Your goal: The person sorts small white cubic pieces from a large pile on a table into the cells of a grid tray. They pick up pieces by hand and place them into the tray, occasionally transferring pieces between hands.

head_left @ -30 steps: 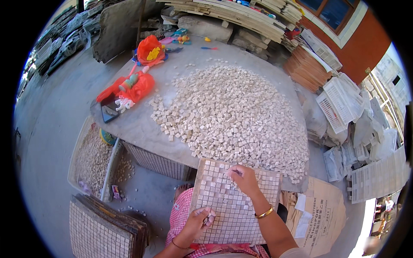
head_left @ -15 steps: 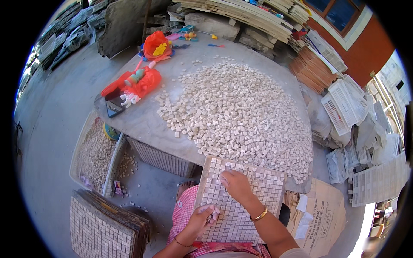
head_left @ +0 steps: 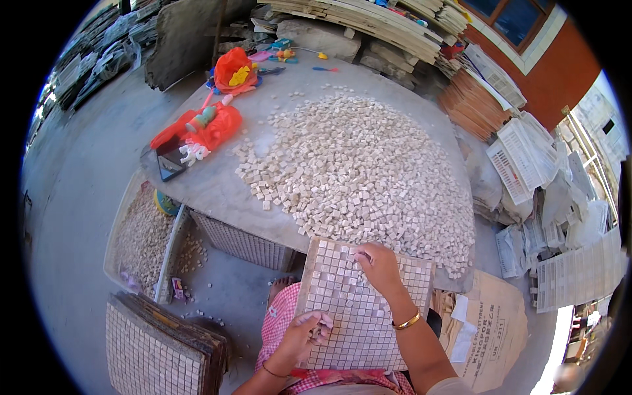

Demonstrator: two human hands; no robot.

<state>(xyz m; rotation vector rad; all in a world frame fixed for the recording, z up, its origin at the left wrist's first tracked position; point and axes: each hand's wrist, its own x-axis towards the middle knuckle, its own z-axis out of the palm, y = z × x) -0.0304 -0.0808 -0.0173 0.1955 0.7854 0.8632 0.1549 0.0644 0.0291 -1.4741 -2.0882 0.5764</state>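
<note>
A square gridded tray (head_left: 308, 276) filled with small pale stone tiles (head_left: 368, 332) rests on my lap, its far edge against the table. My left hand (head_left: 312, 329) is closed around several small stone tiles above the tray's left side. Over the upper middle of the tray, my right hand (head_left: 379, 266) is bent with thumb and fingertips pinched together; what sits between them is too small to make out. Loose tiles lie on the grid just below it. Beyond the tray spreads a large heap of loose stone tiles (head_left: 362, 164).
The stone table (head_left: 204, 181) also bears red plastic bags (head_left: 224, 125), a phone (head_left: 170, 166) and toys. At left stand a bin of tiles (head_left: 141, 230) and stacked filled trays (head_left: 158, 342). Plastic crates (head_left: 520, 161) and a paper sack (head_left: 497, 329) lie at right.
My right hand has moved slightly right and up across the tray. My left hand stays near its place, still closed around tiles. The whole view has shifted a little.
</note>
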